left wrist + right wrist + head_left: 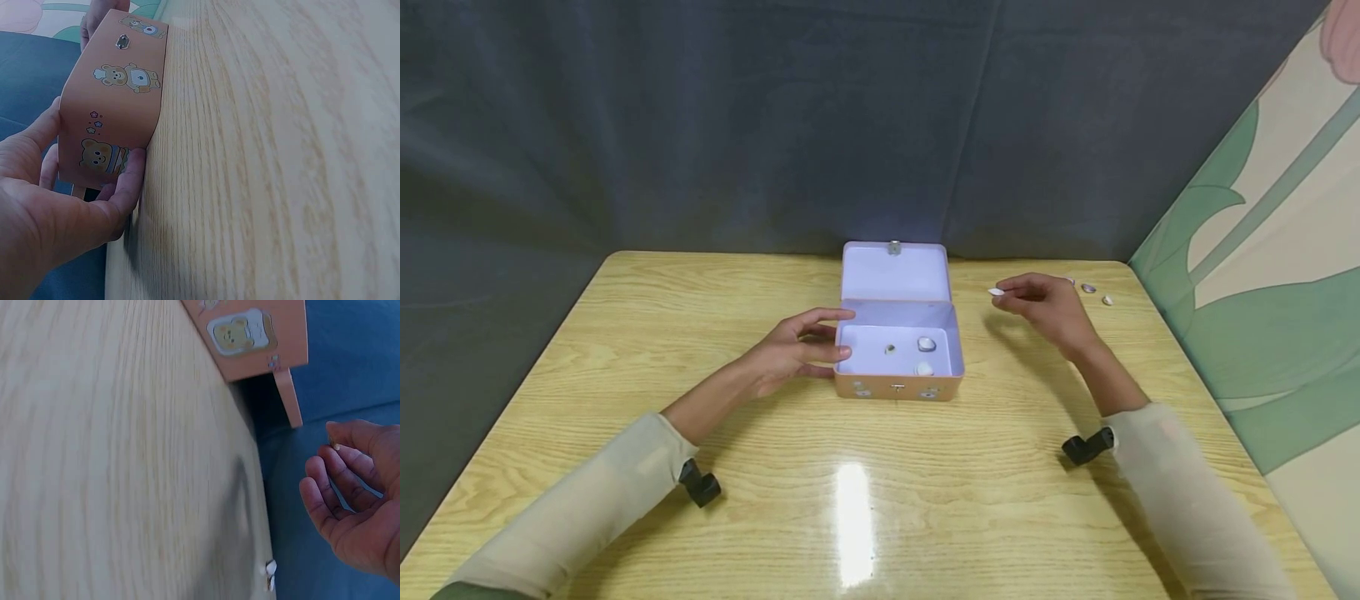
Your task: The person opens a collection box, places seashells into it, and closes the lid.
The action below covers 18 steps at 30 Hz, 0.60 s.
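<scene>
An orange tin box [865, 388] with a pale lilac inside stands with its hinged lid [895, 271] up; bear pictures show on its outside. My left hand [790, 348] holds the box's left end, fingers spread, with fingertips over the rim and another digit low against the side in the left wrist view. Inside lie a grey-white seashell [927, 343], a white seashell [923, 368] and a small greenish shell [890, 349]. Right of the box, my right hand [1048, 310] pinches a small white seashell [996, 292] between thumb and fingertips, raised above the table.
Several small shells, among them a purplish one [1088, 288] and a white one [1107, 300], lie at the table's back right. A dark curtain [737, 125] hangs behind the wooden table [760, 500]. A patterned cloth wall [1285, 333] borders its right edge.
</scene>
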Tool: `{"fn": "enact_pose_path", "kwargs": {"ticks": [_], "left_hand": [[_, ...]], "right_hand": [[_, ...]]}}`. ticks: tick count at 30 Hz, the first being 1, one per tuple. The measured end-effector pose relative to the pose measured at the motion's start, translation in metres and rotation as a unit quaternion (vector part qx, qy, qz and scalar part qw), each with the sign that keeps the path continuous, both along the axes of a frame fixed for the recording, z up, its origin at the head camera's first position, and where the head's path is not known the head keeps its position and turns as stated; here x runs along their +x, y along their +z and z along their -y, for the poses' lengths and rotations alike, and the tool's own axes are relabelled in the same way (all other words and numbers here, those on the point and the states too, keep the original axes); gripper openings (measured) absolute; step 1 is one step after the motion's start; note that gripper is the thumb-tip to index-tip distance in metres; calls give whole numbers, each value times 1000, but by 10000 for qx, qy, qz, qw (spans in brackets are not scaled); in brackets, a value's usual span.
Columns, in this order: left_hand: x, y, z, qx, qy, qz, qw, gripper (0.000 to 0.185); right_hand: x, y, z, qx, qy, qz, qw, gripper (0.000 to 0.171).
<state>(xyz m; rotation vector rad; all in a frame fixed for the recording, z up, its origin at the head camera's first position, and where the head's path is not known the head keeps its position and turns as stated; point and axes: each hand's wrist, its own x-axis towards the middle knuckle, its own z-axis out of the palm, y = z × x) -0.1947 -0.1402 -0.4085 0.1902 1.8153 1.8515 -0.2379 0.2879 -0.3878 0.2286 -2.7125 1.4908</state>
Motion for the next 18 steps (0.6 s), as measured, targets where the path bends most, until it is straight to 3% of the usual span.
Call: {"fn": "enact_pose_path", "kwargs": {"ticks": [18], "left_hand": [[0, 1, -1, 6, 32, 40, 10000, 69]], "right_hand": [[8, 14, 43, -152, 340, 0, 9993, 31]]}}
